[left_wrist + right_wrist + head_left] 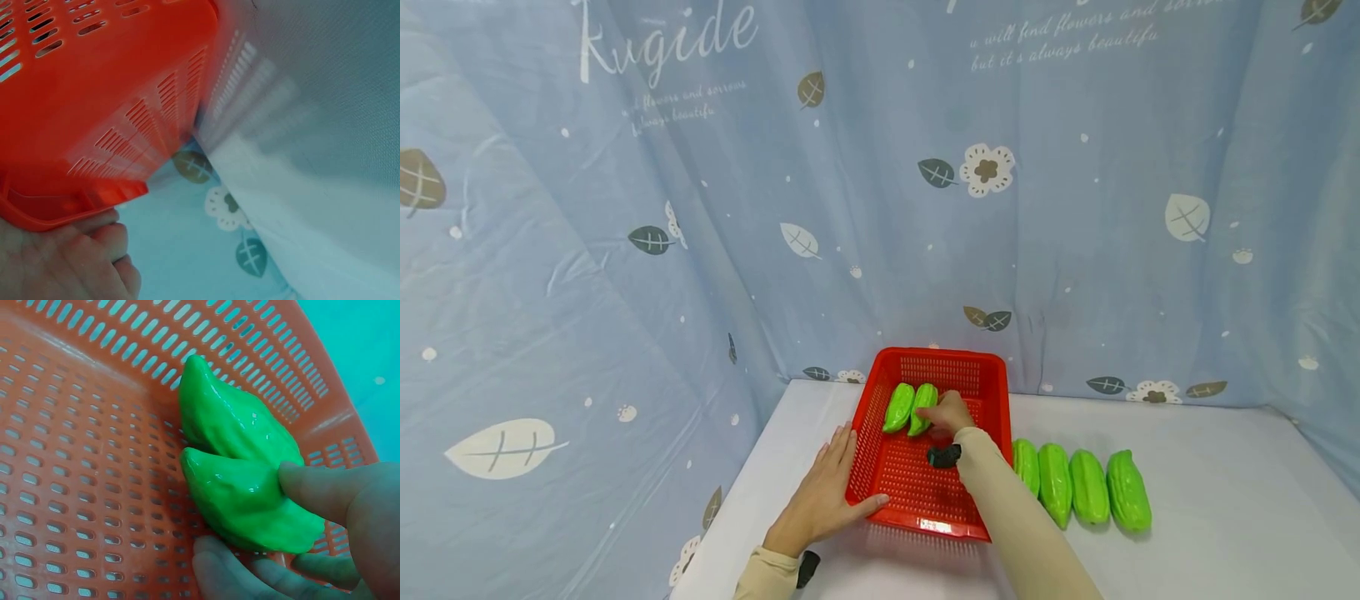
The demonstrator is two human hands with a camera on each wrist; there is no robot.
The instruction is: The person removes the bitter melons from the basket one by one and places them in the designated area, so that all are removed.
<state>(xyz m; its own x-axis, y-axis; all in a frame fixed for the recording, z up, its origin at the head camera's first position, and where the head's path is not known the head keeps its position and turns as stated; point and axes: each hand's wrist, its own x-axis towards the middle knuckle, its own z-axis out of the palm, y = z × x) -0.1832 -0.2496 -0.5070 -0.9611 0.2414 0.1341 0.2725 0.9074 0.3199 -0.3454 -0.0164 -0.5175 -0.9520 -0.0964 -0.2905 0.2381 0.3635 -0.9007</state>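
Observation:
A red plastic basket (917,492) with slotted walls stands on the white table. Inside, near its far left corner, two glossy green bitter melons lie side by side. My right hand (951,412) reaches in and grips the right-hand bitter melon (250,503), thumb on top and fingers along its other side. The second bitter melon (231,419) lies right against it. Along the basket's left rim rests my left hand (823,496), fingers stretched out and thumb over the front corner. The left wrist view shows that hand (69,262) right at the rim.
Several more bitter melons (1090,487) lie in a row on the table (1217,483), just right of the basket. A blue printed curtain (880,208) hangs behind and on the left. Dark wrist devices show at both cuffs.

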